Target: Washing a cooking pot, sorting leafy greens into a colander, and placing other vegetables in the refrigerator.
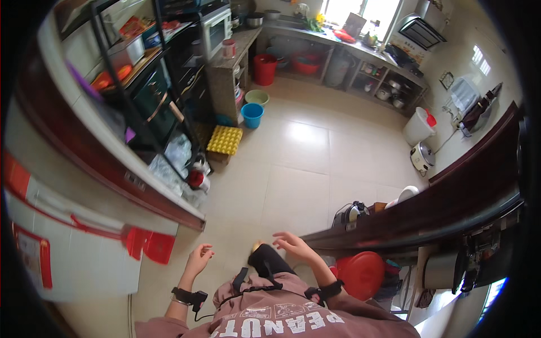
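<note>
My left hand [198, 258] hangs in front of me above the tiled floor, fingers slightly curled and nothing in it. My right hand [295, 246] is raised over my forward leg, fingers apart and holding nothing. Each wrist carries a black strap with a small device. Nearest to my left hand is a red plastic dustpan [158, 245] by the white surface at the left. A red round plastic basin [362, 274] stands to the right of my right forearm. Ahead, past the doorway, lies a kitchen floor [302, 181] of pale tiles.
Dark door frames [186, 217] border the doorway. A yellow egg tray [225, 140], a blue bucket [252, 115] and a red bucket [265, 69] stand along the left. A rice cooker [422, 157] and a white bin [418, 127] are at the right wall. A stone counter [359, 50] spans the back.
</note>
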### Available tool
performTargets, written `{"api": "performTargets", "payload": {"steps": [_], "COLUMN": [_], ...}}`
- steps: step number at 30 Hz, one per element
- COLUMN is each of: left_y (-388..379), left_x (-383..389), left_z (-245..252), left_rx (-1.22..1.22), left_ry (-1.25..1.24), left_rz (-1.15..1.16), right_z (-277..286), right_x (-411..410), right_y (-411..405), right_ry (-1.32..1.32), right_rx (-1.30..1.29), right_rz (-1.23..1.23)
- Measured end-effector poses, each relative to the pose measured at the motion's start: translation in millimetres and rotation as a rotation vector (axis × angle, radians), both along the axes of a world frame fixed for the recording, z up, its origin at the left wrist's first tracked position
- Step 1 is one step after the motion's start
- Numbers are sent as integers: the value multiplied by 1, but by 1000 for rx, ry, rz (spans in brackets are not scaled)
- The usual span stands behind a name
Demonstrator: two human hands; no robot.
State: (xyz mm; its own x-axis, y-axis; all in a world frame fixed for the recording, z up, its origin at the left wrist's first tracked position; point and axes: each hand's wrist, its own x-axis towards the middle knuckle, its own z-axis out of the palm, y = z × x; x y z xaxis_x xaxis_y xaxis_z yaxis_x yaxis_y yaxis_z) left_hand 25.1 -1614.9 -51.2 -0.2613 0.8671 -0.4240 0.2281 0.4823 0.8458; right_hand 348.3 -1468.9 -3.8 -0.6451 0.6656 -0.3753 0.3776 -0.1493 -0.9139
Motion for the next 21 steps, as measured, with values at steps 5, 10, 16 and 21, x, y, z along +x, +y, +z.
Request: {"api": "performTargets", "payload": {"steps": [5,10,16,21], "left_y": [195,347,522,700], "left_x": [-15,10,-4,-34], "left_z": [-4,15,27,16], "left_rx": [128,110,8,118], "left_ry": [117,-40,-204,-76], "left_rz": [-231,-415,-593,-837], "right_z": [-21,-40,-14,-47], "right_x": [-25,-82,-116,-91], "right_y": [124,284,451,579], "right_ry": [54,79,-25,144], "right_rx": [-212,-42,175,-63], "right_rz": [-197,-198,-129,-245]}}
